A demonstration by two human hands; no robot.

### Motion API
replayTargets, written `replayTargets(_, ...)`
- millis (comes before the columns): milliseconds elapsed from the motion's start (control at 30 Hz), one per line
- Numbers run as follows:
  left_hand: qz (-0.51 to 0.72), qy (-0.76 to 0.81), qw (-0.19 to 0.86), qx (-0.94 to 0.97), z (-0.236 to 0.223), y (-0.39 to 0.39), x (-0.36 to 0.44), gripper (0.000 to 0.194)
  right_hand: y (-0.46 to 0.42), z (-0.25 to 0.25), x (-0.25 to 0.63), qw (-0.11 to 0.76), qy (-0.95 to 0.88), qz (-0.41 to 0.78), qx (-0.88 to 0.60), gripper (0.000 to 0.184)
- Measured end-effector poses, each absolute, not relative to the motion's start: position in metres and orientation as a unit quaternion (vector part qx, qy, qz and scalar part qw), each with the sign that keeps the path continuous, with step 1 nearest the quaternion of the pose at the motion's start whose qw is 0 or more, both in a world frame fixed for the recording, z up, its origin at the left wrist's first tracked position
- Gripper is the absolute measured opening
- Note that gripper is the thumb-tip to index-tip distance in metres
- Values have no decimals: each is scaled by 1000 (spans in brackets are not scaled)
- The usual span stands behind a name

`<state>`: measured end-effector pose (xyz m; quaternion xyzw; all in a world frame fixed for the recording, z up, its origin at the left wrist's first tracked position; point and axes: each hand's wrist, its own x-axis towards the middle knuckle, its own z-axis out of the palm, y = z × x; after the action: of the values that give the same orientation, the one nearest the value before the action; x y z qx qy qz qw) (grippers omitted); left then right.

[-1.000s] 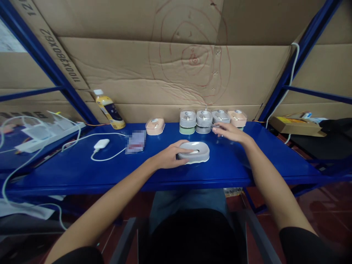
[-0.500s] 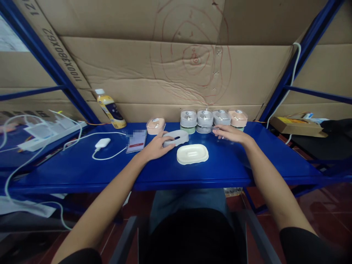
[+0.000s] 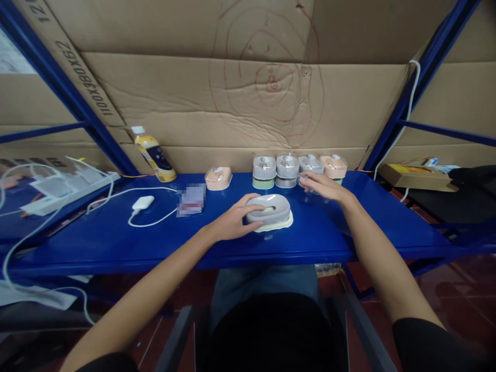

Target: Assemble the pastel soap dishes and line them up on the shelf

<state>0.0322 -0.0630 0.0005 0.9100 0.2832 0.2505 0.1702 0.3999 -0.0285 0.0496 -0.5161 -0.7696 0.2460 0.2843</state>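
Observation:
My left hand (image 3: 236, 218) grips a grey oval box cover (image 3: 281, 206) with a slot in its top, thumb on the near side and fingers over the upper side. Beneath the cover lies a cream oval base (image 3: 289, 223), its rim showing along the front and right. The cover sits over the base; whether it is seated cannot be seen. My right hand (image 3: 321, 186) is closed on a clear plastic piece, hard to make out, in front of the stacked small boxes. Nearest to it are a grey box (image 3: 311, 163) and a peach box (image 3: 335, 166).
More stacked boxes, grey (image 3: 264, 166) and green (image 3: 263, 183), stand at the back. A peach box (image 3: 218, 178) is apart on their left. Further left are a phone (image 3: 191, 199), a white charger (image 3: 143, 202) with cable, and a yellow bottle (image 3: 155, 159). Cardboard (image 3: 174, 103) backs the blue table (image 3: 310, 243).
My left hand has carried the grey cover right and toward me, from beside the cream base onto it. My right hand has stayed nearly in place by the stacked boxes.

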Motion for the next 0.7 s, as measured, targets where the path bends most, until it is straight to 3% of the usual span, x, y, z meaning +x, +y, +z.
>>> replayTargets(300, 234, 275, 186, 914, 0, -66, 44, 55, -31, 45, 386, 254, -803, 184, -506, 63)
replayTargets(467, 237, 287, 188, 909, -2, -67, 49, 84, -42, 45, 369, 267, -848, 181, -420, 65)
replayTargets(600, 254, 326, 206, 887, -10, -73, 53, 114, -51, 45, 357, 253, -882, 213, -337, 75)
replayTargets(700, 271, 342, 240, 867, -14, -78, 58, 124, -54, 45, 353, 252, -889, 225, -310, 85)
